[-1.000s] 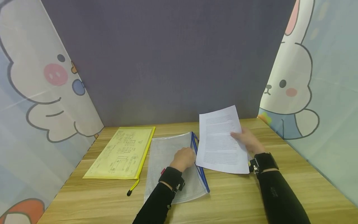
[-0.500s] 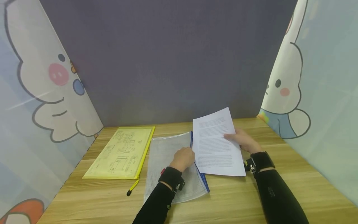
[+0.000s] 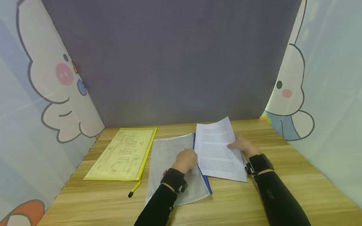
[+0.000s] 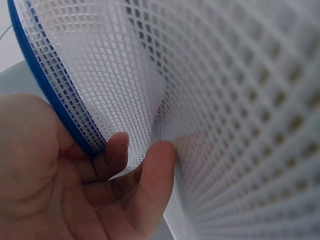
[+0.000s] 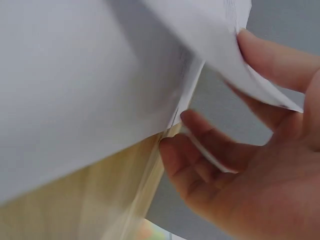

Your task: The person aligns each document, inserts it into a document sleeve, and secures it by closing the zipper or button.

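Note:
A clear mesh zip pouch point(image 3: 167, 175) with a blue zipper edge point(image 3: 207, 184) on its right side lies on the table. My left hand point(image 3: 185, 160) grips that zipper side, fingers curled round the edge in the left wrist view, where the mesh point(image 4: 110, 85) bulges apart. Several printed sheets of paper point(image 3: 215, 150) hang tilted over the pouch's right side. Their right edge is pinched by my right hand point(image 3: 244, 146), with the thumb on top. A pale corner shows through the mesh near the zipper; how far the sheets reach inside is hard to tell.
A yellow zip pouch point(image 3: 121, 153) holding drawings lies to the left, its yellow pull cord point(image 3: 136, 186) trailing toward the front. A grey panel point(image 3: 181, 62) stands behind the wooden table point(image 3: 93, 201), and cartoon-printed curtains point(image 3: 333, 125) flank both sides.
The right hand has carried the sheets left and lower, their left edge coming over the blue zipper. My left hand stays in place on the mesh pouch.

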The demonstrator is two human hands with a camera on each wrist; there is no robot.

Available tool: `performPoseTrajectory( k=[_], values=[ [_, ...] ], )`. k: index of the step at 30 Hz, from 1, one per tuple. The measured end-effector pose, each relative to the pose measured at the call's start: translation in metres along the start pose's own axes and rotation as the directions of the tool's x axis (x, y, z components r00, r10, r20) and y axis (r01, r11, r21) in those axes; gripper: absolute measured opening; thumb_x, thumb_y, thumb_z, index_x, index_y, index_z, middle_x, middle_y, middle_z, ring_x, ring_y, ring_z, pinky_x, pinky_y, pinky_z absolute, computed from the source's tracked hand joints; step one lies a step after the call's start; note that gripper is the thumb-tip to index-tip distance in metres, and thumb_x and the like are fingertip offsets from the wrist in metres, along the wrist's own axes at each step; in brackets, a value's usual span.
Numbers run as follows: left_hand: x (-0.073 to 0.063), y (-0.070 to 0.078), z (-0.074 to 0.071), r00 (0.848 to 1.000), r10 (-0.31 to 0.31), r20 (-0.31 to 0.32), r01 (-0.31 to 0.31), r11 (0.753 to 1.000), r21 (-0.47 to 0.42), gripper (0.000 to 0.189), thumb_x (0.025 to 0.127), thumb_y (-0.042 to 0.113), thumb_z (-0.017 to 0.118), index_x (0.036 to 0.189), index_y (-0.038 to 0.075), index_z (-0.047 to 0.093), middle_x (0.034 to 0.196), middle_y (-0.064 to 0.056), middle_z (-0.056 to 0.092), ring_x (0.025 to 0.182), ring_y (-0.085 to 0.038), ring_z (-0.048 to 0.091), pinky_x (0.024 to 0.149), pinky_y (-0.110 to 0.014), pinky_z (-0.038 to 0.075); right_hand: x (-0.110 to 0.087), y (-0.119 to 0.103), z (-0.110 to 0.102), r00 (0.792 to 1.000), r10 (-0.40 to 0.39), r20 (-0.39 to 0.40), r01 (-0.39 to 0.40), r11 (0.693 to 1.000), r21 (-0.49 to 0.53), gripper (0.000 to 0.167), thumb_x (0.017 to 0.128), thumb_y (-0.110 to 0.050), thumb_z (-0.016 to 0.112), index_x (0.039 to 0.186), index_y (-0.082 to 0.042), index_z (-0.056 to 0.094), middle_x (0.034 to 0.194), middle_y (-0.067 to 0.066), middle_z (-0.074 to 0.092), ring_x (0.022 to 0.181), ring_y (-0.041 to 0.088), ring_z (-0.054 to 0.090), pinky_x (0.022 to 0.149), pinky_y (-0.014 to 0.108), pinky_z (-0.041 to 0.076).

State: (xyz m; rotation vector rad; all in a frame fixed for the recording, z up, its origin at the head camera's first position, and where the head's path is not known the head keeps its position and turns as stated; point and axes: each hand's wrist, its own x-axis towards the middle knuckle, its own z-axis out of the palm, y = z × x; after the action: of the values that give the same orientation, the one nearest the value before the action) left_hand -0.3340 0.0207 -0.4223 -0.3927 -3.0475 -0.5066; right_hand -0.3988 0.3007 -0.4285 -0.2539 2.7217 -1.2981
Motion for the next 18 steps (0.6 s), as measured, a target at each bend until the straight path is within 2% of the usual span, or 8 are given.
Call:
performPoseTrajectory(
  k=[5, 11, 15, 18],
  values=[
    [0.0, 0.0007, -0.001, 1.0, -0.012, 0.014, 0.012, 1.0, -0.008, 0.034, 0.103, 0.015, 0.047, 0.079, 0.001, 0.067, 0.07, -0.008, 0.058, 0.061, -0.022, 0.055, 0.056, -0.035, 0.049, -0.0004, -0.001, 0.0014, 1.0, 0.029, 0.008, -0.028, 0.998, -0.064, 0.063, 0.086, -0.006, 0.075, 0.138, 0.016, 0.048, 0.113, 0.028, 0.068, 0.097, 0.036, 0.067, 0.088, 0.053, 0.053],
    [-0.0002, 0.0012, -0.0019, 1.0, -0.02, 0.017, 0.021, 1.0, -0.008, 0.034, 0.103, 0.014, 0.048, 0.078, 0.001, 0.067, 0.07, -0.009, 0.058, 0.061, -0.023, 0.055, 0.057, -0.036, 0.049, 0.0007, -0.0032, 0.0014, 0.999, 0.023, 0.047, -0.02, 0.998, -0.056, 0.071, 0.082, -0.006, 0.076, 0.143, 0.012, 0.045, 0.116, 0.027, 0.067, 0.098, 0.037, 0.067, 0.086, 0.051, 0.055],
    [0.002, 0.0006, -0.0006, 1.0, -0.026, 0.01, 0.026, 1.0, 0.002, 0.033, 0.102, 0.015, 0.048, 0.079, 0.0, 0.068, 0.072, -0.01, 0.06, 0.063, -0.024, 0.056, 0.06, -0.037, 0.051, 0.0064, -0.0022, 0.0026, 0.996, 0.089, 0.021, -0.088, 0.996, -0.032, 0.068, 0.084, -0.01, 0.077, 0.142, 0.012, 0.048, 0.114, 0.023, 0.068, 0.099, 0.034, 0.066, 0.088, 0.049, 0.053],
    [0.0043, 0.0005, 0.0006, 0.999, -0.036, 0.019, 0.037, 0.999, -0.002, 0.034, 0.103, 0.015, 0.048, 0.081, -0.001, 0.068, 0.073, -0.01, 0.06, 0.063, -0.024, 0.056, 0.06, -0.037, 0.051, 0.0082, -0.0013, 0.0018, 0.989, 0.146, -0.017, -0.146, 0.989, -0.016, 0.065, 0.085, -0.01, 0.076, 0.138, 0.016, 0.048, 0.114, 0.027, 0.066, 0.097, 0.035, 0.064, 0.087, 0.048, 0.053]
  ],
)
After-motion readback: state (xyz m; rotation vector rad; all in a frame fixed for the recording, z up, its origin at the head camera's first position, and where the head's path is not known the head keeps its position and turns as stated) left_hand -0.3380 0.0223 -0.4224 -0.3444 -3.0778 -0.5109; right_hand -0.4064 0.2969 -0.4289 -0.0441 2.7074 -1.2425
